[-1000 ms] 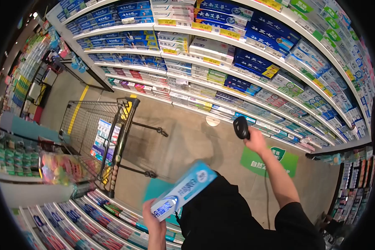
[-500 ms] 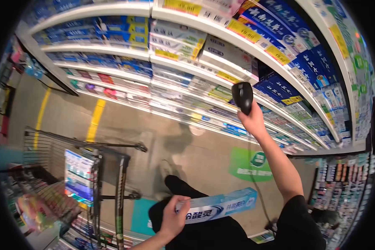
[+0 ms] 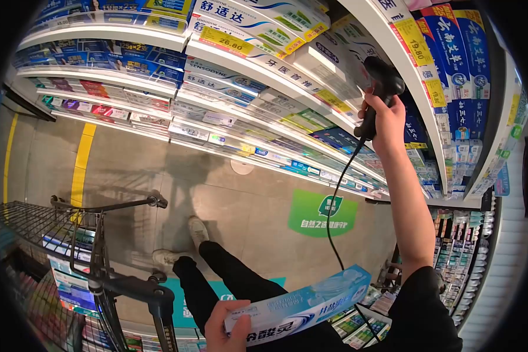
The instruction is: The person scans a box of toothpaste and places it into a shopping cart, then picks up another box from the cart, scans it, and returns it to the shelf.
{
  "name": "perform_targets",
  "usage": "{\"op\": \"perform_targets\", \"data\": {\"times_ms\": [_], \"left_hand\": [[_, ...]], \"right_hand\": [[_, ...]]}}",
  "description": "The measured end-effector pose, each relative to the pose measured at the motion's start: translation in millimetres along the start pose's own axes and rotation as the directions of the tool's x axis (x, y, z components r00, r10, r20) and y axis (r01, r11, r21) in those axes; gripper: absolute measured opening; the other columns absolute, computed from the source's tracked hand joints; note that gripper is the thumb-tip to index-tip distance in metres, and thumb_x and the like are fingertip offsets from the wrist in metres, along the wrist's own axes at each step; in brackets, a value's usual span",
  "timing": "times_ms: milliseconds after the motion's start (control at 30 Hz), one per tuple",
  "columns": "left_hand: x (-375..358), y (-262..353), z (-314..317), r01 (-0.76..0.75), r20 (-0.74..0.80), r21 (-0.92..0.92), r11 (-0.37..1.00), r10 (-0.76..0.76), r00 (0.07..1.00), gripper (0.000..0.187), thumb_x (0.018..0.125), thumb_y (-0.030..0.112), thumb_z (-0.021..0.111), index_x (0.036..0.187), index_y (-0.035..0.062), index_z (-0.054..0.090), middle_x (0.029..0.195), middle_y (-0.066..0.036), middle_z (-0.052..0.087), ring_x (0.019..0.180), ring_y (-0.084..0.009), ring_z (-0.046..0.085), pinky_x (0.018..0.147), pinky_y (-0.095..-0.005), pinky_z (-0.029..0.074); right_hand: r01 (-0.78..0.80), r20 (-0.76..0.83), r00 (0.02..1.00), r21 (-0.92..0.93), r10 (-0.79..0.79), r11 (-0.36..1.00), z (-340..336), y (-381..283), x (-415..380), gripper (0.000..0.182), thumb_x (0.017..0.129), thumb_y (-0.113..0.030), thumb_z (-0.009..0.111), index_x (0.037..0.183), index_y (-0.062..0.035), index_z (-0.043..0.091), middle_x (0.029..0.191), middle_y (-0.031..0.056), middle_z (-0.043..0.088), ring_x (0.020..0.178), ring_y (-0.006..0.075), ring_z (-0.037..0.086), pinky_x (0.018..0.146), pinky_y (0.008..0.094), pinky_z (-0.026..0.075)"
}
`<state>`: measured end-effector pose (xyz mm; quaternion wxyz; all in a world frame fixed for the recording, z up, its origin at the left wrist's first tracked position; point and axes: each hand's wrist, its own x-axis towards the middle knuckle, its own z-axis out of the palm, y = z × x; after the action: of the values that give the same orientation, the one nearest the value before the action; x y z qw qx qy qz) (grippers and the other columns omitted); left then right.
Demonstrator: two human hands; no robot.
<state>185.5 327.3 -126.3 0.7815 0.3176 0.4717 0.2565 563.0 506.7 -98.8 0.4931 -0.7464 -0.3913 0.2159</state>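
My right hand [image 3: 389,126] is wrapped round the handle of a black handheld barcode scanner [image 3: 386,82], raised in front of the toothpaste shelves. From the handle a black cord [image 3: 329,226] runs down behind the box in my other hand. At the bottom, my left hand [image 3: 226,330] grips one end of a long light-blue and white toothpaste box [image 3: 317,296], thumb on its printed front. Yellow price tags [image 3: 419,53] line the shelf edge beside the scanner.
A black wire shopping cart [image 3: 129,284] stands at the lower left. White shelves [image 3: 311,108] full of toothpaste boxes curve across the top and right. Yellow strips [image 3: 83,158] and a green sign [image 3: 322,214] mark the floor. Small goods hang on a rack [image 3: 460,252] at right.
The scanner has gone up toward the shelf and turned, and more of its handle shows. My view has shifted closer to the shelves. The toothpaste box stays in my left hand.
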Motion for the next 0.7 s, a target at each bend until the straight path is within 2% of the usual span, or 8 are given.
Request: {"op": "perform_targets", "data": {"times_ms": [67,133,167,200,300,333,533,700], "left_hand": [[-1,-3,-3,0.039,0.018,0.001,0.999,-0.039,0.999,0.029,0.092,0.026,0.051,0.103,-0.001,0.056,0.09,-0.008,0.054,0.085,-0.016,0.052,0.075,-0.0279,0.04],[0,-7,-3,0.035,0.022,0.01,0.999,-0.035,0.999,0.029,0.093,0.026,0.05,0.102,-0.001,0.056,0.09,-0.008,0.054,0.085,-0.016,0.052,0.075,-0.028,0.04],[0,-8,-3,0.034,0.023,0.015,0.999,-0.034,0.999,0.028,0.093,0.025,0.05,0.102,-0.0009,0.056,0.09,-0.008,0.054,0.086,-0.016,0.052,0.075,-0.0281,0.04],[0,-9,-3,0.051,0.027,0.002,0.999,-0.051,0.998,0.028,0.093,0.025,0.05,0.102,-0.0009,0.055,0.09,-0.008,0.054,0.086,-0.016,0.052,0.075,-0.028,0.04],[3,-7,-3,0.07,0.04,-0.021,0.997,-0.07,0.997,0.028,0.093,0.025,0.05,0.101,-0.001,0.055,0.09,-0.008,0.054,0.086,-0.016,0.052,0.075,-0.0277,0.04],[3,-6,-3,0.066,0.042,-0.019,0.998,-0.065,0.997,0.027,0.093,0.025,0.05,0.101,-0.001,0.055,0.09,-0.008,0.054,0.086,-0.016,0.052,0.075,-0.0276,0.04],[6,-8,-5,0.048,0.03,0.002,0.999,-0.048,0.998,0.028,0.094,0.025,0.048,0.101,-0.0014,0.054,0.09,-0.008,0.054,0.084,-0.0161,0.051,0.074,-0.0273,0.039],[6,-7,-6,0.079,0.023,0.013,0.997,-0.079,0.997,0.03,0.094,0.027,0.047,0.101,-0.0014,0.054,0.09,-0.008,0.054,0.085,-0.0167,0.052,0.075,-0.028,0.039]], "right_hand": [[0.061,0.027,0.998,-0.071,-0.059,0.996,-6,11,11,0.025,0.075,-0.003,0.06,0.099,-0.0004,0.054,0.074,0.0055,0.055,0.062,0.0144,0.055,0.058,0.0258,0.045],[0.204,0.024,0.978,-0.281,-0.206,0.938,-9,22,19,0.023,0.075,-0.005,0.061,0.096,0.0,0.053,0.075,0.0049,0.056,0.063,0.014,0.055,0.06,0.0249,0.044],[0.268,0.035,0.961,-0.38,-0.275,0.885,-9,25,19,0.022,0.075,-0.006,0.061,0.095,0.0001,0.053,0.076,0.0046,0.057,0.064,0.0137,0.054,0.061,0.0244,0.043],[0.277,0.062,0.954,-0.556,-0.293,0.784,-9,22,17,0.027,0.075,-0.01,0.063,0.096,0.0017,0.052,0.078,0.0085,0.059,0.067,0.0175,0.055,0.065,0.0259,0.043],[0.341,0.122,0.922,-0.705,-0.367,0.622,-4,22,17,0.031,0.077,-0.016,0.065,0.099,0.0016,0.05,0.08,0.0151,0.06,0.069,0.0235,0.057,0.067,0.0305,0.045],[0.283,0.1,0.946,-0.715,-0.308,0.639,-2,20,18,0.037,0.079,-0.021,0.066,0.102,0.0017,0.047,0.085,0.0201,0.061,0.076,0.0294,0.061,0.072,0.0335,0.046],[0.196,0.075,0.976,-0.702,-0.203,0.685,-7,30,33,0.04,0.08,-0.021,0.064,0.107,0.0017,0.045,0.093,0.0228,0.062,0.088,0.033,0.063,0.076,0.0356,0.047],[0.219,0.116,0.975,-0.673,-0.192,0.706,-15,32,29,0.043,0.079,-0.02,0.064,0.112,0.0011,0.045,0.09,0.0213,0.063,0.085,0.0332,0.064,0.075,0.0354,0.048]]}}
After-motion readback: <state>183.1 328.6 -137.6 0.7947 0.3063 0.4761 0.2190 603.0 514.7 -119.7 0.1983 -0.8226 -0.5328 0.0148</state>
